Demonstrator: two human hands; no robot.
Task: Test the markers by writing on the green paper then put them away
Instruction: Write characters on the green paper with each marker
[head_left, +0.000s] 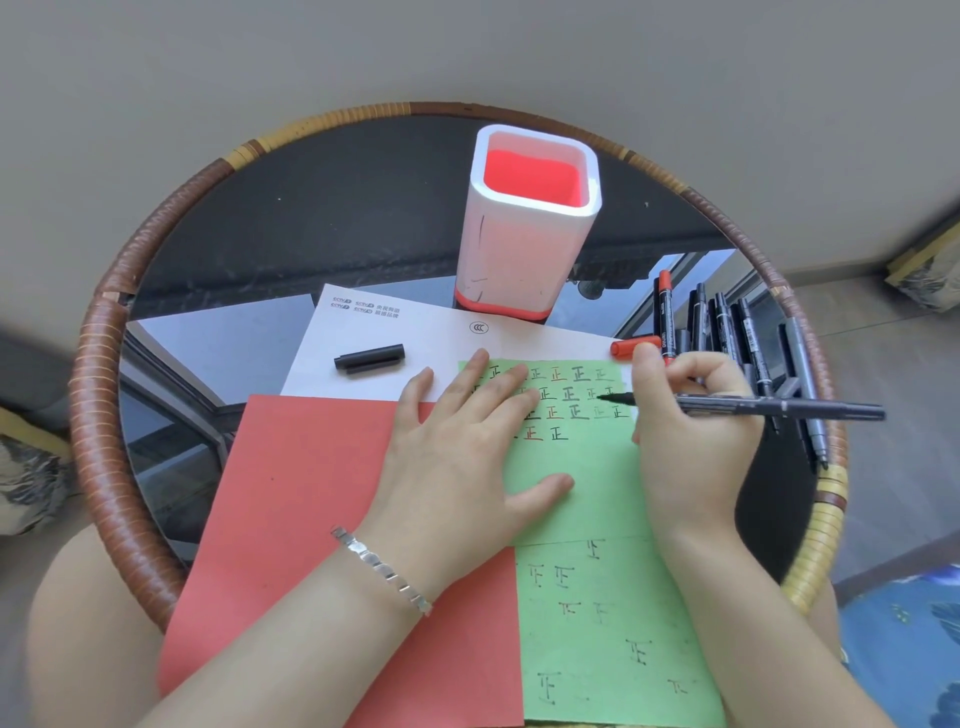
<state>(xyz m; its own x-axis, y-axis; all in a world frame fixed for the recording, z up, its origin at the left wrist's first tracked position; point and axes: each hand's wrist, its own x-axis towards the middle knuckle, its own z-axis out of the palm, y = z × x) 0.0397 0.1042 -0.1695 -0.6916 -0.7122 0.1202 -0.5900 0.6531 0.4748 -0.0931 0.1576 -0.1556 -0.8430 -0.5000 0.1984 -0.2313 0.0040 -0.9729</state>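
A green paper (597, 499) with rows of red and black characters lies on the round table. My left hand (462, 452) presses flat on its left edge, fingers spread. My right hand (691, 431) grips an uncapped black marker (769, 406), whose tip points left just over the written rows. The marker's black cap (370, 358) lies on the white sheet (374, 332). Several markers (737, 332), one of them red, lie at the table's right side. A white pen holder with a red inside (524, 228) stands at the back.
A red paper (301, 499) lies under my left forearm, left of the green one. A red cap (631, 347) rests near my right thumb. The glass table has a woven rim (98, 364). Blue fabric (904, 644) shows at the lower right.
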